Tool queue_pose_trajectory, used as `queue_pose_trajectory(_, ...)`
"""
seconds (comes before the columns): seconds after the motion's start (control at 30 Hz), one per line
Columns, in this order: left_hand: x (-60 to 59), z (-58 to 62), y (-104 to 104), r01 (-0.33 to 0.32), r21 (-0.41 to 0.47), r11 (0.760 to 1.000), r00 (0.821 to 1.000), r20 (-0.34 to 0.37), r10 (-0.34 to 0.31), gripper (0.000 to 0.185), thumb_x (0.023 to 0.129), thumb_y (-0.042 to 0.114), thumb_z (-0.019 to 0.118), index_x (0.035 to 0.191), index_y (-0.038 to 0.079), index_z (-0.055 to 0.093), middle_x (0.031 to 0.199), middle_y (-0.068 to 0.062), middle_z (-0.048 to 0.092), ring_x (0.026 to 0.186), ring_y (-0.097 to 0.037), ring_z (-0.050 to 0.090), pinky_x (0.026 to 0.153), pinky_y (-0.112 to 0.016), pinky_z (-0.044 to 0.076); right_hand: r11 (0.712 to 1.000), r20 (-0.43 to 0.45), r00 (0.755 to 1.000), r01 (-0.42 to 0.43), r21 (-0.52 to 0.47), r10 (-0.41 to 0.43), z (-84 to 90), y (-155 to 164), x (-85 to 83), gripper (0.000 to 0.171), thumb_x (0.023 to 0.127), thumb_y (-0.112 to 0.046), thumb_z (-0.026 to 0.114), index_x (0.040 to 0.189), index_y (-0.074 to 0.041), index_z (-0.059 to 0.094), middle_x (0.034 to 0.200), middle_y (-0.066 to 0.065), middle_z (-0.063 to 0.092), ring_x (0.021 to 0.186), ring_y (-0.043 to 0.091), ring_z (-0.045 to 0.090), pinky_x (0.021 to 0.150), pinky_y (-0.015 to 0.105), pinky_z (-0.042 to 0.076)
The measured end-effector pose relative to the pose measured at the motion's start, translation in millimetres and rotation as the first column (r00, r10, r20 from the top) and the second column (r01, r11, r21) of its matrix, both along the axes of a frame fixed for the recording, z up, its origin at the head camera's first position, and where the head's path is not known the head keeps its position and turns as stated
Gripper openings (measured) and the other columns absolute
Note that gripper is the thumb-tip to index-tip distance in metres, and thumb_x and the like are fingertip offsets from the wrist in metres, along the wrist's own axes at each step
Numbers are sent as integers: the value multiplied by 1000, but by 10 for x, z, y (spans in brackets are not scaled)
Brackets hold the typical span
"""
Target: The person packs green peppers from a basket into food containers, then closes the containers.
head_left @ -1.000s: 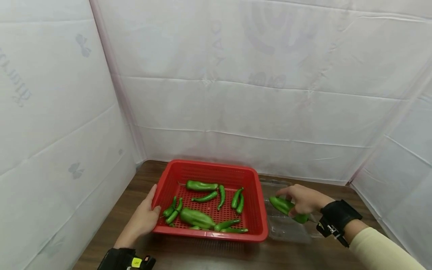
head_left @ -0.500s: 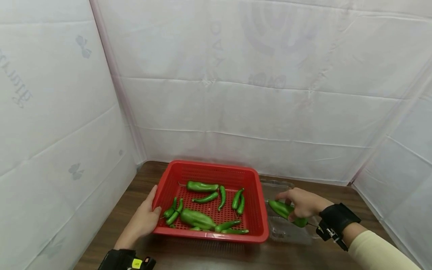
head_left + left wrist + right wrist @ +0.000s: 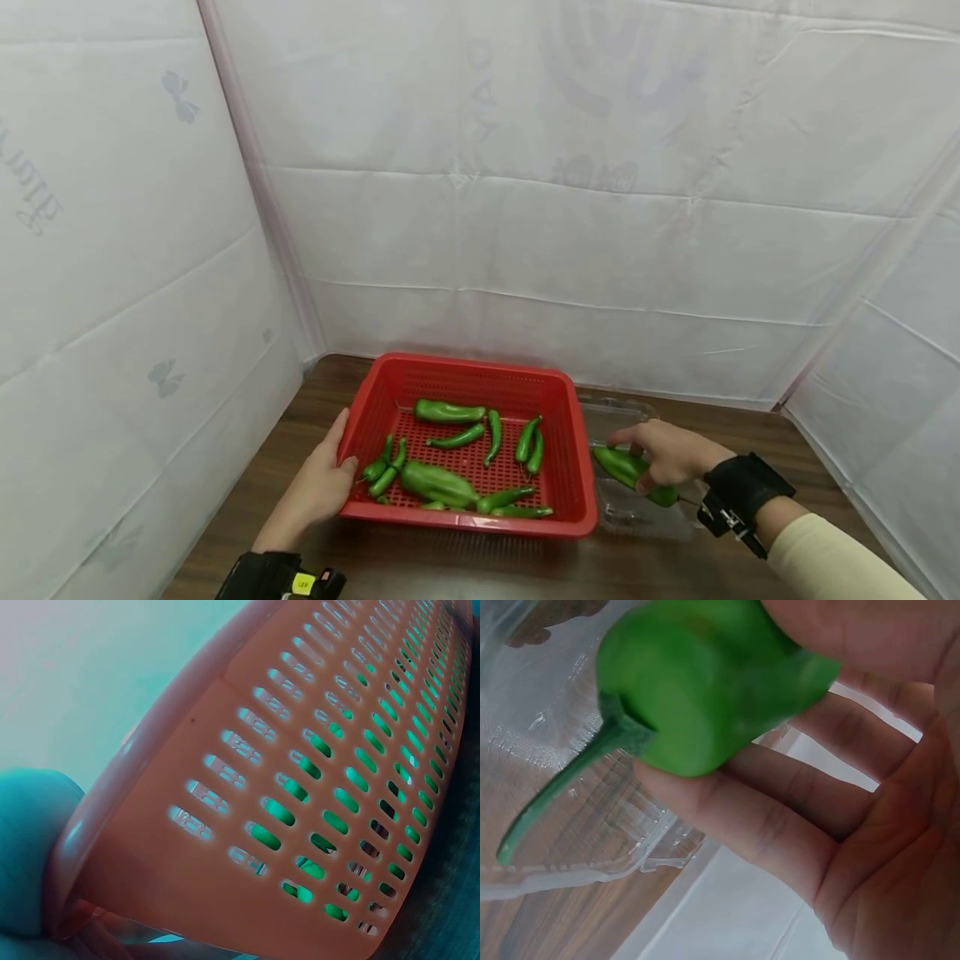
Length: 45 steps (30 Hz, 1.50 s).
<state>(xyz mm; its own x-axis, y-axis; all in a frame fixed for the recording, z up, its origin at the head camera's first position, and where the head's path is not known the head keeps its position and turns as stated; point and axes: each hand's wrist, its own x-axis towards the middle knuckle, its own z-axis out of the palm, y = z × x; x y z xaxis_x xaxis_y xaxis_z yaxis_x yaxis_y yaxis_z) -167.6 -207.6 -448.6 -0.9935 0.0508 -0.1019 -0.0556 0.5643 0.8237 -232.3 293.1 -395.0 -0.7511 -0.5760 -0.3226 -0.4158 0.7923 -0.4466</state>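
My left hand (image 3: 321, 482) grips the left side of a red plastic basket (image 3: 465, 520), thumb over the rim. In the left wrist view the slotted wall (image 3: 195, 870) fills most of the picture, with green showing through the slots. To the right of the basket, my right hand (image 3: 671, 452) holds a large green pepper (image 3: 617, 465) between thumb and fingers, over a clear plastic tray (image 3: 648, 523). The right wrist view shows the pepper's stem (image 3: 555, 791) pointing away from the palm, above the transparent tray.
Inside the basket lie several small green chillies (image 3: 455, 438) and two larger green peppers, one at the back (image 3: 448, 412) and one near the front (image 3: 437, 483). White sheeting (image 3: 525, 250) encloses the dark wooden table (image 3: 315, 383) at the back and sides.
My right hand has shifted slightly left and toward me with the pepper, bringing its tip closer to the basket's right side. My left hand and the basket stay in place.
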Motion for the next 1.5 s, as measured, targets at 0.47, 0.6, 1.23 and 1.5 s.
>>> queue_pose_trajectory(0.47, 2, -15, 12, -4, 0, 1000, 1000, 13, 4, 75, 106, 3, 39, 167, 3, -4, 167, -34, 23, 149, -53, 37, 118, -69, 33, 1000, -14, 1000, 11, 7, -11, -126, 18, 29, 64, 73, -5, 91, 132, -9, 67, 100, -2, 72, 89, 12, 67, 74, 35, 60)
queue_pose_trajectory(0.6, -3, -3, 11, 1, -2, 1000, 1000, 4, -1, 75, 106, 3, 39, 167, 3, -4, 167, -34, 22, 150, -53, 36, 118, -69, 33, 1000, -15, 1000, 21, 14, -20, -161, 26, 19, 63, 72, -4, 91, 130, -11, 68, 98, -3, 71, 87, 11, 66, 73, 34, 60)
queue_pose_trajectory(1.23, -3, 30, 7, -4, 7, 1000, 1000, 4, 4, 74, 106, 2, 38, 167, 2, -4, 169, -33, 20, 151, -53, 33, 119, -68, 31, 998, 3, 998, 67, 18, -67, -261, 5, 32, 66, 71, -1, 90, 133, -7, 66, 96, 0, 72, 85, 14, 64, 73, 37, 59)
queue_pose_trajectory(1.5, -2, 16, 9, -8, 2, 1000, 1000, 14, 8, 74, 106, 3, 39, 167, 3, -4, 168, -34, 22, 149, -53, 37, 117, -69, 35, 998, -1, 999, 51, 30, -51, -341, 32, 61, 65, 72, -5, 91, 133, -8, 67, 93, -5, 71, 83, 8, 63, 71, 31, 57)
